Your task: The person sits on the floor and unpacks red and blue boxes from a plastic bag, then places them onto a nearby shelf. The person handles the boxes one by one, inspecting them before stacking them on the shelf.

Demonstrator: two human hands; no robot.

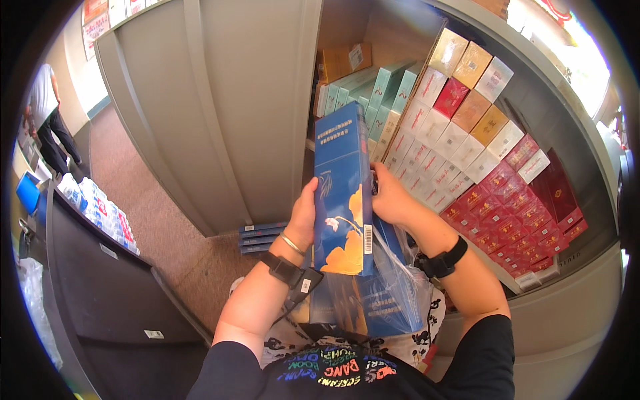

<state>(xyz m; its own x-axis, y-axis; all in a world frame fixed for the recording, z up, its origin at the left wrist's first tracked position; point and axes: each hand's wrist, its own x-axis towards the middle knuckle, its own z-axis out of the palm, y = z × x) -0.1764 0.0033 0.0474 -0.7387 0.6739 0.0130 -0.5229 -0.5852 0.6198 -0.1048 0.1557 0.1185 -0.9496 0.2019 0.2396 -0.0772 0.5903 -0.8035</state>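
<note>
A long blue carton with yellow leaves (337,200) is held upright between my two hands. My left hand (304,210) grips its left side; my right hand (392,195) grips its right side, with the fingers partly hidden behind it. Below the hands, more blue cartons (390,310) lie in a clear plastic bag (400,272) at my lap. Several flat blue cartons (260,237) are stacked on the floor, left of my left wrist.
A grey cabinet door (250,115) stands open. Inside the cabinet are teal cartons (382,90), a brown box (345,62), white packs (452,140) and red packs (505,210). At left are a black cabinet (130,300), wrapped bottles (102,210) and a person (50,115).
</note>
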